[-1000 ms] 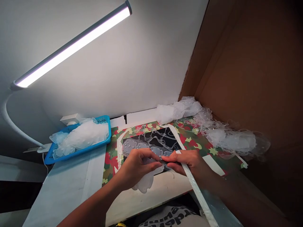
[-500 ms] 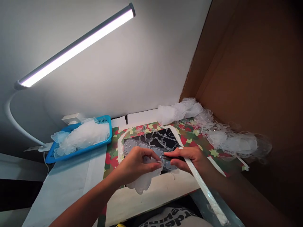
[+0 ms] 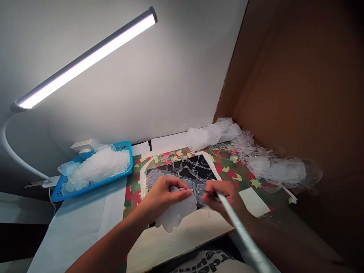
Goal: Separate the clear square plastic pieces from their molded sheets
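The hands have drawn apart: their fingertips met over the sheet a moment ago, and now a gap separates them. The left hand [image 3: 166, 197] has lifted the clear film [image 3: 176, 214] a little, and the right hand [image 3: 224, 199] has pulled back to the right.

The left hand's curled fingers pinch the film against the thumb. The film droops below them, past the near edge of the black sheet [image 3: 199, 170], and sits between the hands, closer to the left. The right hand is curled around the end of a long white strip [image 3: 241, 233], which runs toward the near right and is blurred along its length. A thin dark tip [image 3: 209, 193] pokes from the right fingers toward the sheet, too small to identify.

The sheet lies on a camouflage mat [image 3: 227, 172], with clear moulded pieces [image 3: 155, 176] along its near side. Farther left on the bench, a blue tray [image 3: 125, 163] holds a heap of film [image 3: 99, 167]. More clear scraps [image 3: 273, 167] bunch against a cardboard wall [image 3: 295, 94] on the right. A white slip [image 3: 254, 202] lies on the mat, right of the right hand.
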A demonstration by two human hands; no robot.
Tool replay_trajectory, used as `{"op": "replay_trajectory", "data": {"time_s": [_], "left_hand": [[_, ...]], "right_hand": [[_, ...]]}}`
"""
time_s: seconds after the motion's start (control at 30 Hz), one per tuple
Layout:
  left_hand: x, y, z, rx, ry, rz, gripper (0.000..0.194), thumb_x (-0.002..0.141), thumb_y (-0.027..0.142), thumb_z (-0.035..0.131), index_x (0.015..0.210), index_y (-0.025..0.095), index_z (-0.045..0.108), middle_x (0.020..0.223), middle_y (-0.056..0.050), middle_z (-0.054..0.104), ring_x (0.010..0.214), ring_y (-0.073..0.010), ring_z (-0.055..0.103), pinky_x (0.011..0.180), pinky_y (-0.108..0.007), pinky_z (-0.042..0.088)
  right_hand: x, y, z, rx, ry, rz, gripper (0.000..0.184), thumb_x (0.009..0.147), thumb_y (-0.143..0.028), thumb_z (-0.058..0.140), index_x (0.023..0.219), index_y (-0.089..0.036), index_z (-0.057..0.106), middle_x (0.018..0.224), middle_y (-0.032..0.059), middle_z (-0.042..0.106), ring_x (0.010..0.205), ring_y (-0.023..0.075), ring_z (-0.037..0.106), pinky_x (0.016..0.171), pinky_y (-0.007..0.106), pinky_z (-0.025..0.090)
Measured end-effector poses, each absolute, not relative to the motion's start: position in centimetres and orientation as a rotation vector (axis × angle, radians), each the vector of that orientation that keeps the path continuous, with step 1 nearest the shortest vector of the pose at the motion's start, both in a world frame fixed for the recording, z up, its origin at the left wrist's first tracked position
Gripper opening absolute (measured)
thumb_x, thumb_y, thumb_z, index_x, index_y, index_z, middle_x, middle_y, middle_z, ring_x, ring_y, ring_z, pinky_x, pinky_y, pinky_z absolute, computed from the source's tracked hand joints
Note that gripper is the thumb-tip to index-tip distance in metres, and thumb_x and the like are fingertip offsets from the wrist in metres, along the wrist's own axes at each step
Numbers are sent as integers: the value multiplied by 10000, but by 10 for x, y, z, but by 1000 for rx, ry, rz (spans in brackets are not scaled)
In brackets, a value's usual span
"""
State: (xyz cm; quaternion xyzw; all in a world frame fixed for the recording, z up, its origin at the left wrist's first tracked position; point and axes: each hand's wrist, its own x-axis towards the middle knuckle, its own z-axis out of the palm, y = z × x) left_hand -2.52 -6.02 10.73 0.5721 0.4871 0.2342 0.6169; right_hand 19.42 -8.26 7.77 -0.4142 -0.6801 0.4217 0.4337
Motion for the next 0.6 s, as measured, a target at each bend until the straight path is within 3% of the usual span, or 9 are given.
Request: {"op": "replay_trajectory", "data": {"time_s": [0.07,0.1,0.2,0.3,0.43,0.6], "left_hand": [[-27,-60,107,1297,1152,551,294,698,443,761,765,165,698,671,0,634,574,-103,549,507,-198,414],[-28,-60,107,1301,1156,543,296,698,442,761,774,164,694,683,-2,634,583,-105,554,512,-198,419],[-28,-61,110,1331,1140,501,302,710,447,747,796,164,681,683,-2,627,580,-109,553,504,-199,413],[-27,-62,111,1358,1112,516,281,734,438,727,776,166,666,674,4,614,579,-104,541,510,-197,408],[-27,-63,106,1419,1118,536,234,766,406,698,785,176,659,669,18,598,576,-93,509,507,-189,385],[-26,-64,106,1579,1201,536,184,766,347,681,735,170,641,653,25,577,581,-89,481,513,-187,365]], "right_hand": [[201,-79,77,-1110,-1632,1000,522,845,-571,591,538,-161,491,530,-53,287,510,79,259,467,231,215],[205,-77,78,-1135,-1629,1022,518,839,-583,593,553,-162,498,534,-53,289,513,80,263,465,231,213],[208,-74,86,-1109,-1698,1148,433,798,-581,653,848,-152,681,613,-29,437,556,93,364,491,222,291],[200,-76,93,-1060,-1743,1187,474,809,-532,674,1116,-171,691,729,7,547,625,110,452,557,226,384],[183,-79,86,-1059,-1735,1215,374,832,-499,660,997,-167,714,730,4,576,643,114,479,594,228,418],[174,-78,69,-1058,-1650,1225,327,861,-489,628,809,-167,626,660,-31,529,599,90,446,552,202,370]]}}
